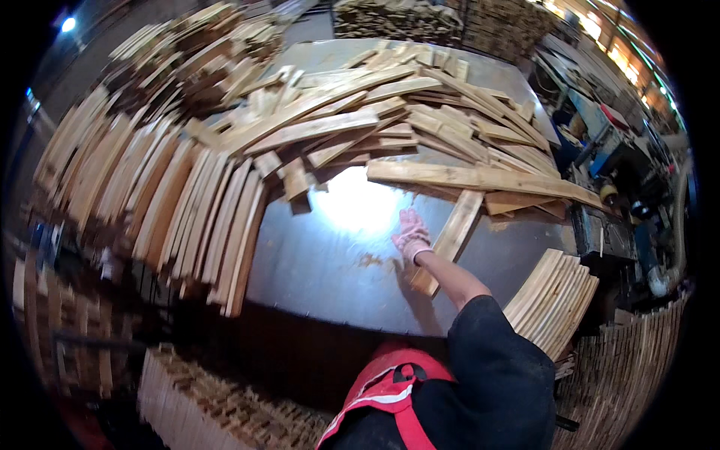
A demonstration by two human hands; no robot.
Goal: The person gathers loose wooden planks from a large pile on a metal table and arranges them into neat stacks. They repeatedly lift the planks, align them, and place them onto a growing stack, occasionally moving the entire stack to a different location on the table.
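My right hand (pixel 412 235), in a pale pink glove, reaches out over the metal table (pixel 300 259) with its fingers stretched and nothing in them. Just right of it lies a short wooden board (pixel 454 240), its lower end partly behind my forearm. A longer board (pixel 480 178) lies crosswise beyond my fingers, at the front of a loose heap of boards (pixel 450 131). Whether the hand touches the tabletop, I cannot tell. My left hand does not show.
A long row of boards on edge (pixel 180 202) lines the table's left side. A small neat stack (pixel 553 300) sits at its right front corner. Machinery (pixel 607 157) stands at the right. More board stacks are below left (pixel 217 405) and lower right (pixel 630 367).
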